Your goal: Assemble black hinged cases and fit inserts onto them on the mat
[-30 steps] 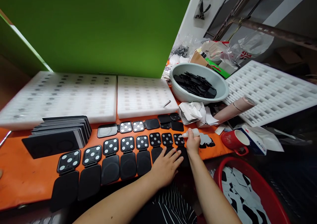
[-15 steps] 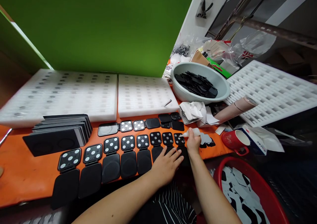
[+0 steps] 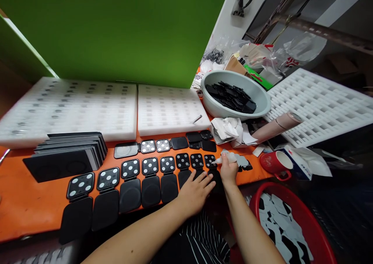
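Note:
My right hand (image 3: 229, 170) is closed round a small white bottle (image 3: 230, 157), whose thin tip points left over the rightmost dotted black case (image 3: 210, 161). Fingers spread, my left hand (image 3: 194, 194) lies palm down across the lower black flaps at the right end of the row and holds nothing. Several opened black cases stretch leftward along the orange table, each upper part marked with whitish round dots, such as the large case (image 3: 81, 186) at the left. Behind them lies a second row with a dotted piece (image 3: 148, 146).
White foam trays (image 3: 171, 110) line the back below a green panel. A grey basin (image 3: 262, 104) holds black pieces. Crumpled paper (image 3: 225, 128), a pink cylinder (image 3: 275, 128) and a red mug (image 3: 272, 162) stand right, above a red tub (image 3: 320, 229). Stacked black sheets (image 3: 58, 166) are left.
The bottle's tip has shifted slightly at the rightmost case, with my right hand still round it. My left hand stays on the flaps. The whole view has moved a little.

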Demonstrator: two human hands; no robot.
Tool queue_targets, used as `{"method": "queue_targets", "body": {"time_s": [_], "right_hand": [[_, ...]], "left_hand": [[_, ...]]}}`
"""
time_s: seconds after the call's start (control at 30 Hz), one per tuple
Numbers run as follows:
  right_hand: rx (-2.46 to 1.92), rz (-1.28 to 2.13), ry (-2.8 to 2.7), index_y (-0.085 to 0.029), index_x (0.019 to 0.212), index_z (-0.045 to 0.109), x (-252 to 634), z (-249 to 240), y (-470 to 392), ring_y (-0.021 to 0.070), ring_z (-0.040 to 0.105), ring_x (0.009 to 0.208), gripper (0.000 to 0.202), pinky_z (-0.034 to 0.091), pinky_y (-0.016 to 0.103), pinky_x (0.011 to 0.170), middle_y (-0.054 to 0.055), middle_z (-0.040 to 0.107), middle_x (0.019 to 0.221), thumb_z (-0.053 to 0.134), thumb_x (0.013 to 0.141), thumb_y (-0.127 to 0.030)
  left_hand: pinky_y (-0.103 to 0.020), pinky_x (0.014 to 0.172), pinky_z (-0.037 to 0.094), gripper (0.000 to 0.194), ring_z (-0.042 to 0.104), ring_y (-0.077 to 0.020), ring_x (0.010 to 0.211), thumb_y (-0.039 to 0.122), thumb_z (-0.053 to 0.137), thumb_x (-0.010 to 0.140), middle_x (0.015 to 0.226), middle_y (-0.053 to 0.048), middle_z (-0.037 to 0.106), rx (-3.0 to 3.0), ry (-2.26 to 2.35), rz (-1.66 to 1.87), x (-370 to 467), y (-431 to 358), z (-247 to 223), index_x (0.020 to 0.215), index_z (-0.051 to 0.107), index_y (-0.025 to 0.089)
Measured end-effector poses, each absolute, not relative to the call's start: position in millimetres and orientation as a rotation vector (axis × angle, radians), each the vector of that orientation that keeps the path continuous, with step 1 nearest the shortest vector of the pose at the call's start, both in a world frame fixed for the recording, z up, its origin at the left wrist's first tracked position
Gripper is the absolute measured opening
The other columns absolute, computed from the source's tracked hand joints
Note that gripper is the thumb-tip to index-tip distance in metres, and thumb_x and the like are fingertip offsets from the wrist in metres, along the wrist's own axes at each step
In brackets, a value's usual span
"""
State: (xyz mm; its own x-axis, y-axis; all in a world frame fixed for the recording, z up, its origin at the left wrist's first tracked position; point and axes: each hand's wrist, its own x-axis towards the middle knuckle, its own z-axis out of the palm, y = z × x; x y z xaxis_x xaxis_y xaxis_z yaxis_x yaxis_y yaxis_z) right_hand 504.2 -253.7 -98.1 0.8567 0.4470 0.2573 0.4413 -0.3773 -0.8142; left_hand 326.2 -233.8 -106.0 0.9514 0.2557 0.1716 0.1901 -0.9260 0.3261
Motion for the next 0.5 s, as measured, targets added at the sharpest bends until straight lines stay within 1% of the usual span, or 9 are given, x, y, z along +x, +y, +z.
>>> {"method": "queue_targets", "body": {"time_s": [0.17,0.37,0.5], "right_hand": [[-2.068,-0.017,-0.693,-0.015,0.071,0.059,504.1,-97.9,-252.7,0.0266,0.060,0.072,0.041,0.042,0.035,0.067,0.013,0.066,0.071,0.047,0.076,-0.055],[-2.091,-0.038,-0.712,-0.016,0.070,0.060,507.5,-97.1,-252.0,0.0266,0.060,0.071,0.043,0.042,0.034,0.065,0.013,0.066,0.069,0.048,0.075,-0.056],[-2.016,-0.028,-0.650,-0.017,0.066,0.057,502.9,-90.1,-249.7,0.0236,0.059,0.068,0.041,0.042,0.033,0.065,0.010,0.064,0.066,0.049,0.075,-0.056]], "left_hand": [[-0.046,0.105,0.026,0.041,0.037,-0.0210,0.130,0.034,0.026,0.097,0.143,-0.001,0.040,2.785,0.322,0.288,327.1,-234.2,-107.1,0.135,0.040,0.025],[-0.043,0.104,0.029,0.041,0.038,-0.0217,0.129,0.034,0.028,0.097,0.143,-0.001,0.040,2.784,0.306,0.305,327.1,-233.5,-108.8,0.134,0.041,0.024],[-0.040,0.104,0.029,0.041,0.039,-0.0206,0.128,0.033,0.027,0.097,0.143,-0.002,0.041,2.814,0.297,0.317,327.4,-233.3,-110.4,0.134,0.042,0.024]]}}
